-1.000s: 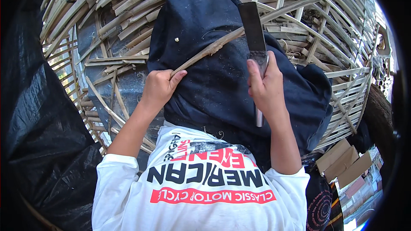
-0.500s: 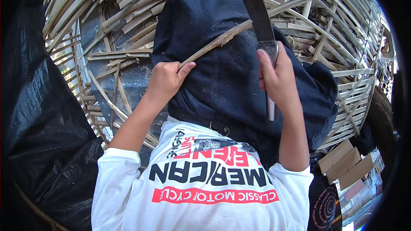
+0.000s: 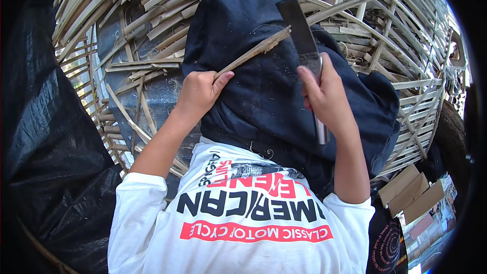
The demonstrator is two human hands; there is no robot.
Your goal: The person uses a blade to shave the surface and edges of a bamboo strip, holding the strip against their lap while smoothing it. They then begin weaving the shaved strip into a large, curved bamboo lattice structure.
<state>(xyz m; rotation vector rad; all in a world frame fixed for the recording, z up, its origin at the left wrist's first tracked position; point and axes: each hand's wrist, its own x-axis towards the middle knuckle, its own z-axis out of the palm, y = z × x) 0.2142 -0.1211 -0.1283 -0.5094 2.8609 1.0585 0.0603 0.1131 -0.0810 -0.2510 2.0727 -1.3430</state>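
My left hand (image 3: 199, 90) is closed round the near end of a split bamboo strip (image 3: 252, 52), which slants up and away to the right across the dark cloth (image 3: 253, 101) over my legs. A rough, frayed patch shows on the strip's underside near its middle. My right hand (image 3: 327, 91) grips the metal handle of a large knife (image 3: 299, 28) with a broad dark blade and squared tip. The blade points away from me and passes in front of the strip, hiding part of it. Whether blade and strip touch, I cannot tell.
Split bamboo pieces (image 3: 167, 5) are piled at the far left. Woven bamboo lattice (image 3: 416, 122) curves round the right side. Black plastic sheeting (image 3: 56, 137) hangs at the left. A cardboard piece (image 3: 411, 193) lies at the lower right, near a dark log (image 3: 451, 132).
The knife blade has shifted left and slightly toward me, its tip now leaning further left. The strip and my left hand have barely moved.
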